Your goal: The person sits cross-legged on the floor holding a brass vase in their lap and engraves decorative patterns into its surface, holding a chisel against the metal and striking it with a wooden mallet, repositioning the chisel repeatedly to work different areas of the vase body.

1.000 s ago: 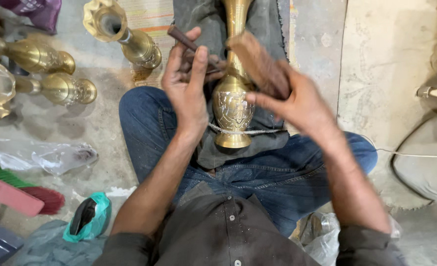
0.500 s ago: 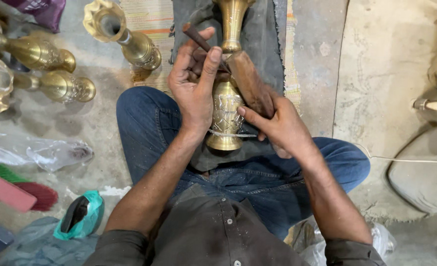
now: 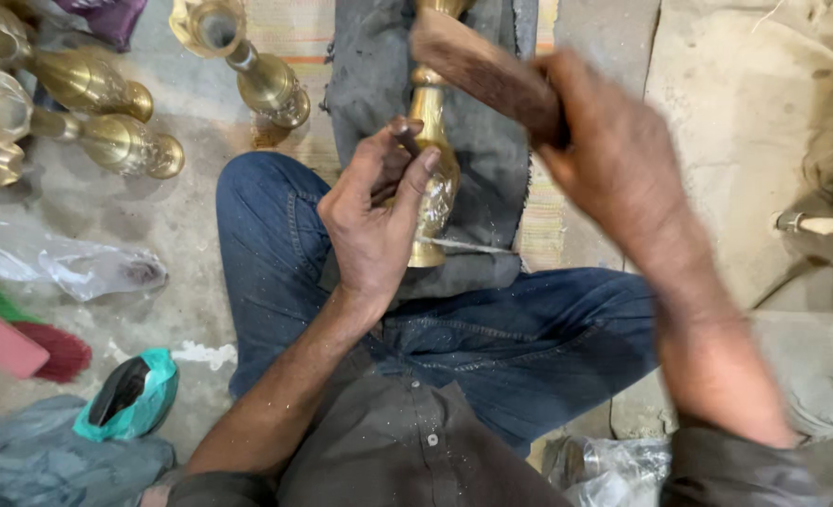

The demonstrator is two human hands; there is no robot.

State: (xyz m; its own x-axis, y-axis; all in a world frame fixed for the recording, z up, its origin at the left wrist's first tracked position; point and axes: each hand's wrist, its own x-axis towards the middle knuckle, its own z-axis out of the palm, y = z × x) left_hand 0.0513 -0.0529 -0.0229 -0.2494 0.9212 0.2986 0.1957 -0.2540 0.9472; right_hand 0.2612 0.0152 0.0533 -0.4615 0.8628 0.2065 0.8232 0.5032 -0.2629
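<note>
Engraved brass vase (image 3: 432, 178) lies lengthwise; left fingers (image 3: 407, 183) clamp chisel (image 3: 405, 141), right fingers (image 3: 567, 103) clamp mallet (image 3: 482, 70).

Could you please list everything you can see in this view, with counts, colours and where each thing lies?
brass vase: one, gold, upright on the lap, against the left hand
punch tool: one, dark, pinched in the left hand, tip at the vase
wooden block: one, brown, in the right hand, above the vase
grey cloth: one, under the vase
other brass vases: at least four, gold, lying on the floor, upper left
clear plastic bag: one, on the floor at left
teal pouch: one, lower left
left hand: gripping the punch
right hand: raised, blurred, gripping the block
</note>
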